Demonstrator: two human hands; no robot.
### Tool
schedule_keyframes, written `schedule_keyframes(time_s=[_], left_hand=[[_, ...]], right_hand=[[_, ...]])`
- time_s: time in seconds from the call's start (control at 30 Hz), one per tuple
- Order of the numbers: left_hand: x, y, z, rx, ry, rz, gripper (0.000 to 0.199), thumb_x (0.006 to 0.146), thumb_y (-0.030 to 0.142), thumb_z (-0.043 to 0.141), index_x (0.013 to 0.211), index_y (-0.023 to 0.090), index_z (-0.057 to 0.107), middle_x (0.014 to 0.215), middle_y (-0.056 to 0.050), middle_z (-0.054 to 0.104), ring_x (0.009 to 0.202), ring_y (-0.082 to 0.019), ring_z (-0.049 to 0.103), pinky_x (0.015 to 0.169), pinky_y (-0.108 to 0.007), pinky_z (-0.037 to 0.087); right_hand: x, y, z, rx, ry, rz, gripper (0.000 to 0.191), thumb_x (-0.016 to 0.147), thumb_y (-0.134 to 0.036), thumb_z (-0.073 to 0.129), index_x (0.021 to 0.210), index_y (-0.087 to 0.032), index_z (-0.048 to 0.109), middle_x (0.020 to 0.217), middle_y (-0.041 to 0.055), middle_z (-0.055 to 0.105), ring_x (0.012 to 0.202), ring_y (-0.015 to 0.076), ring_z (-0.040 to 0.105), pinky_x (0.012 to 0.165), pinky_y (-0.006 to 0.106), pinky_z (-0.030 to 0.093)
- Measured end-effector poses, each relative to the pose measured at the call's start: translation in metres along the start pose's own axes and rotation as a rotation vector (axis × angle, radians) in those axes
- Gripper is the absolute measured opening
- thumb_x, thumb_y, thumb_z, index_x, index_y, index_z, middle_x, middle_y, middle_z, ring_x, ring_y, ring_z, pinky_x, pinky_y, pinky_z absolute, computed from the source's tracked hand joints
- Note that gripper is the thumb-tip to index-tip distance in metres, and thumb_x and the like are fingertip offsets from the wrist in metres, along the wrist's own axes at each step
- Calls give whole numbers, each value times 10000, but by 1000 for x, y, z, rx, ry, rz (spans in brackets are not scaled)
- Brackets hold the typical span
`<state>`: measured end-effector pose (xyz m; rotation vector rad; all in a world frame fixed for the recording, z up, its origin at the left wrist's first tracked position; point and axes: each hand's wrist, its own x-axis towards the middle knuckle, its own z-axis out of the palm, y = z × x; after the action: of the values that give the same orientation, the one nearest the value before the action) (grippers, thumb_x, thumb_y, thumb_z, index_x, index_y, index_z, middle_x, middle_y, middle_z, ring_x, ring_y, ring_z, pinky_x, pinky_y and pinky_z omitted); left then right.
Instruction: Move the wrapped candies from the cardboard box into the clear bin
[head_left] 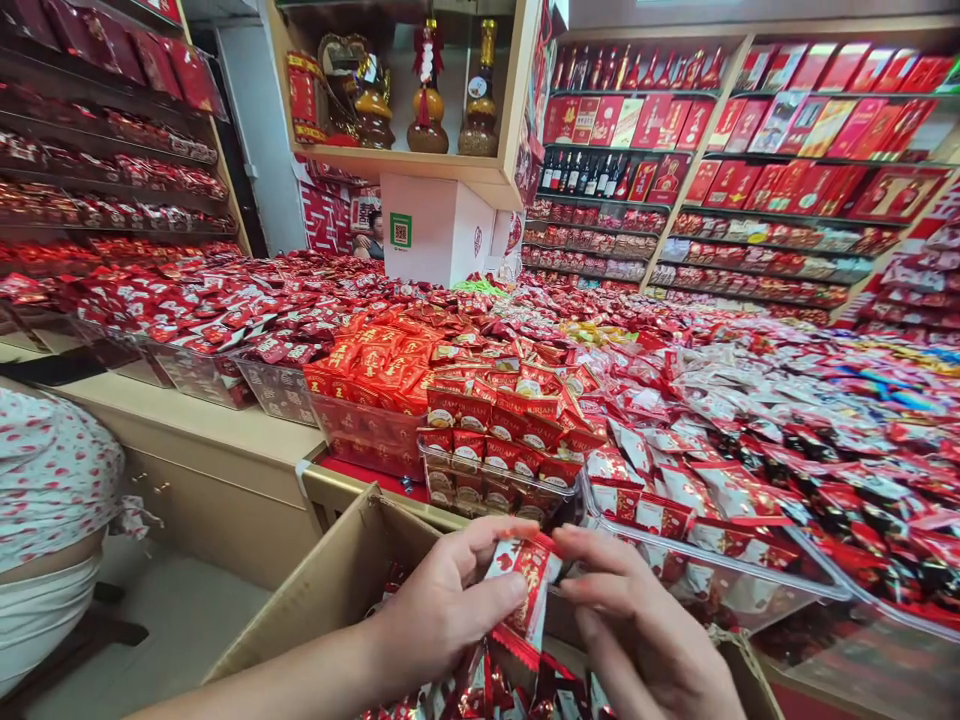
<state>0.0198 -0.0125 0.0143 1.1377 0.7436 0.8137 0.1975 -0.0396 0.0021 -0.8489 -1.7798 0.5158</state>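
Note:
Between thumb and fingers, my left hand grips a red and white wrapped candy, tilted with its printed side up. My right hand is beside it, fingers spread, its index fingertip close to the packet's upper right corner; whether it touches I cannot tell. Both hands are above an open cardboard box holding more red and white wrapped candies. Just beyond the hands stands a clear bin with red and gold durian packets. To its right, another clear bin contains red and white packets.
Clear bins heaped with wrapped sweets, such as orange-red packets, cover the long counter. A person in a patterned top is at the left by the drawers. A white pillar rises behind; shelves with bottles and boxes line the back.

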Motion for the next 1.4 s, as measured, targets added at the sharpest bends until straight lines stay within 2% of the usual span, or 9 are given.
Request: schedule_keyframes(time_s=[0.17, 0.33, 0.6, 0.73, 0.87, 0.97, 1.07, 1.2, 1.4], left_hand=[[-6, 2, 0, 161, 27, 220, 605, 791, 269, 550, 1310, 249, 241, 1030, -56, 605, 862, -164, 565, 804, -296, 431], [-6, -5, 3, 206, 8, 205, 618, 796, 229, 544, 1319, 234, 215, 997, -56, 611, 878, -163, 567, 806, -293, 434], [-3, -10, -3, -70, -98, -68, 574, 781, 358, 564, 1263, 222, 282, 631, 25, 595, 386, -55, 497, 331, -115, 341], [-5, -10, -6, -264, -249, -208, 634, 800, 405, 527, 1313, 260, 184, 687, -24, 641, 336, -42, 489, 299, -91, 273], [-6, -13, -5, -279, -275, -237, 648, 815, 442, 483, 1323, 248, 129, 643, -29, 644, 337, -55, 493, 298, -88, 281], [-3, -16, -7, -262, -194, -217, 527, 838, 467, 411, 1270, 209, 252, 613, -20, 621, 357, -67, 503, 291, -99, 326], [0, -19, -10, -247, -177, -231, 398, 814, 425, 471, 1105, 157, 421, 618, -21, 606, 360, -61, 495, 277, -98, 314], [3, -25, -11, -150, -207, -306, 341, 746, 398, 570, 958, 145, 487, 604, -8, 599, 346, -46, 469, 260, -92, 255], [7, -36, -6, 91, -173, -406, 404, 651, 477, 624, 851, 144, 517, 569, 22, 576, 356, -28, 382, 307, -130, 216]], right_hand=[[-3, 5, 7, 323, 76, 422, 301, 796, -263, 540, 1085, -268, 458, 983, 78, 603, 825, 182, 606, 698, 315, 534], [-1, 7, 15, 536, 14, 510, 292, 779, -307, 568, 1044, -253, 459, 942, 68, 609, 824, 181, 610, 729, 329, 526], [-5, -1, 11, 407, -30, 343, 247, 801, -220, 535, 1030, -297, 485, 965, 29, 563, 887, 153, 568, 737, 263, 492], [0, -6, 6, 205, -75, 183, 312, 763, -184, 551, 1058, -280, 513, 1201, 78, 467, 1135, 223, 448, 897, 349, 420], [2, -5, 6, 221, -131, 204, 66, 780, -201, 533, 817, -237, 573, 1125, 76, 555, 1038, 213, 538, 828, 329, 470], [4, -5, 3, 247, -75, 193, 64, 797, -210, 520, 831, -228, 571, 966, 73, 636, 912, 192, 603, 751, 299, 507], [16, -6, -22, 99, 160, 177, 104, 786, -233, 544, 878, -235, 593, 880, 52, 659, 806, 175, 624, 703, 281, 520], [50, 10, -89, -204, 436, 219, 202, 726, -344, 599, 902, -245, 592, 796, 20, 655, 723, 175, 613, 665, 292, 509], [89, 67, -155, -343, 121, 404, 385, 679, -467, 587, 948, -193, 582, 822, 55, 649, 731, 199, 584, 628, 308, 465]])
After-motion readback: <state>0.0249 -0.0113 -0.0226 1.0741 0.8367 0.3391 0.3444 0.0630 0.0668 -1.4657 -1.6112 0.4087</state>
